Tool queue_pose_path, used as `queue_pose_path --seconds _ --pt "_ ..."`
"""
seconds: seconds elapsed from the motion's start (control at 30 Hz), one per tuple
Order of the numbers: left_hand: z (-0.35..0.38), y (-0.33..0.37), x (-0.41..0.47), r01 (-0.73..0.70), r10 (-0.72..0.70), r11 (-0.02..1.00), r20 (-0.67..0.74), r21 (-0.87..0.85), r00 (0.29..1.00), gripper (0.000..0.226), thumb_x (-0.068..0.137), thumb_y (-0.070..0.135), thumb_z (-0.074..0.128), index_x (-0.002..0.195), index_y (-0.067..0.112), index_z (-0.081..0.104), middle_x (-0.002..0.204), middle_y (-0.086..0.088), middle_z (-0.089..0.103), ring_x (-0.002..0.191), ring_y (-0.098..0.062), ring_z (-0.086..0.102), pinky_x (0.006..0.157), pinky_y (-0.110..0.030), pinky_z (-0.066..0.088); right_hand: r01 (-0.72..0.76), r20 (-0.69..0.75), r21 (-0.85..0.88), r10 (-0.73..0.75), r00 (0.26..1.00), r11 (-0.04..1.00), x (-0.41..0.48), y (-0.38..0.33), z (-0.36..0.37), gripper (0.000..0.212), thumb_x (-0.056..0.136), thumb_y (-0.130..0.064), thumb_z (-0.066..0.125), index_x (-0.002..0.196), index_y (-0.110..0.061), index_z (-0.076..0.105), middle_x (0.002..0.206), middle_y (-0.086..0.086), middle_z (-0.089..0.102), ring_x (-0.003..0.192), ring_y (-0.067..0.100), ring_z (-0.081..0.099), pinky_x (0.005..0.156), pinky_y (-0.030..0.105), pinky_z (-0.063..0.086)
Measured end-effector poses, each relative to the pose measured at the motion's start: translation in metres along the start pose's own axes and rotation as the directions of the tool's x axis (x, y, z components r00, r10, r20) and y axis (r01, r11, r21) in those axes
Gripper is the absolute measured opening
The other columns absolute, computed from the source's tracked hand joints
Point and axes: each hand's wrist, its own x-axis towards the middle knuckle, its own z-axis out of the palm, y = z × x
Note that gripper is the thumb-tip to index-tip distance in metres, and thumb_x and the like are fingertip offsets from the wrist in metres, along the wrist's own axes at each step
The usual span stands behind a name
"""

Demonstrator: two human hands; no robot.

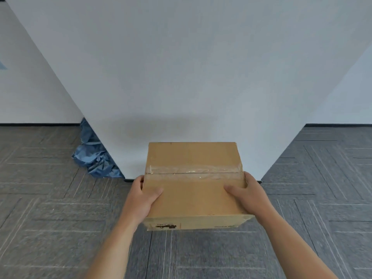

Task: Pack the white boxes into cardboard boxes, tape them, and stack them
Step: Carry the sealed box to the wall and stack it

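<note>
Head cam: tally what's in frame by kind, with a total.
cardboard box: 1
clear tape strip: 1
hands: 2, left hand and right hand, both gripping the box
blue cloth heap: 1
Total: 5

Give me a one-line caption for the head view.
A tape-sealed brown cardboard box gripped by the left hand and right hand before a white pillar, over grey carpet tiles.

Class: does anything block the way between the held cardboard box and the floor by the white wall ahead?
Nothing visible does, though the cardboard box hides the floor under it. The blue cloth lies off to the left against the wall.
</note>
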Motion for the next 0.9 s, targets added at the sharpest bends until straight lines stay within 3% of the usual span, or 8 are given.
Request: queue_pose_path --seconds 0.1,0.23,0.33,0.67,0.9 --pt "0.023 -0.025 0.051 -0.003 0.003 1.0 -0.051 0.005 0.999 0.055 0.089 0.036 0.071 0.132 0.022 0.041 0.108 0.012 0.057 0.094 -0.008 0.059 0.067 -0.027 0.049 0.025 -0.024 0.003 -0.025 0.999 1.0 0.053 0.02 0.017 0.05 0.082 -0.037 0.077 0.124 -0.027 0.052 0.114 -0.008 0.066 0.096 0.015 0.065 0.089 0.045 0.055" --pt "0.049 -0.054 0.107 -0.052 0.051 0.999 -0.055 -0.006 0.997 0.049 0.089 0.035 0.07 0.13 0.026 0.044 0.111 0.012 0.059 0.1 -0.013 0.061 0.083 -0.04 0.054 0.062 -0.076 -0.042 -0.065 0.995 0.997 0.113 0.038 0.036 0.073 0.08 -0.039 0.078 0.139 -0.02 0.038 0.121 0.001 0.062 0.103 0.025 0.063 0.091 0.048 0.053" --pt "0.063 -0.071 0.138 -0.095 0.094 0.995 -0.068 -0.013 0.993 0.046 0.089 0.035 0.071 0.127 0.029 0.044 0.112 0.01 0.059 0.101 -0.015 0.061 0.09 -0.044 0.054 0.081 -0.117 -0.054 -0.087 0.989 0.995 0.141 0.053 0.045 0.077 0.081 -0.041 0.077 0.14 -0.016 0.034 0.124 0.006 0.06 0.105 0.028 0.062 0.093 0.049 0.052" --pt "0.078 -0.11 0.196 -0.15 0.151 0.988 -0.042 0.04 0.988 0.046 0.091 0.032 0.066 0.132 0.019 0.049 0.118 0.002 0.061 0.099 -0.017 0.061 0.07 -0.034 0.05 0.147 -0.13 -0.111 -0.161 0.978 0.983 0.186 0.095 0.082 0.058 0.085 -0.041 0.071 0.129 -0.014 0.045 0.117 0.003 0.061 0.106 0.028 0.061 0.091 0.045 0.05" --pt "0.086 -0.145 0.214 -0.145 0.145 0.989 0.014 0.04 0.989 0.045 0.093 0.034 0.063 0.133 0.018 0.051 0.118 0.001 0.064 0.102 -0.019 0.063 0.086 -0.044 0.055 0.156 -0.154 -0.118 -0.173 0.973 0.981 0.201 0.121 0.1 0.044 0.084 -0.045 0.07 0.117 -0.021 0.054 0.111 -0.001 0.067 0.099 0.024 0.064 0.09 0.048 0.052"
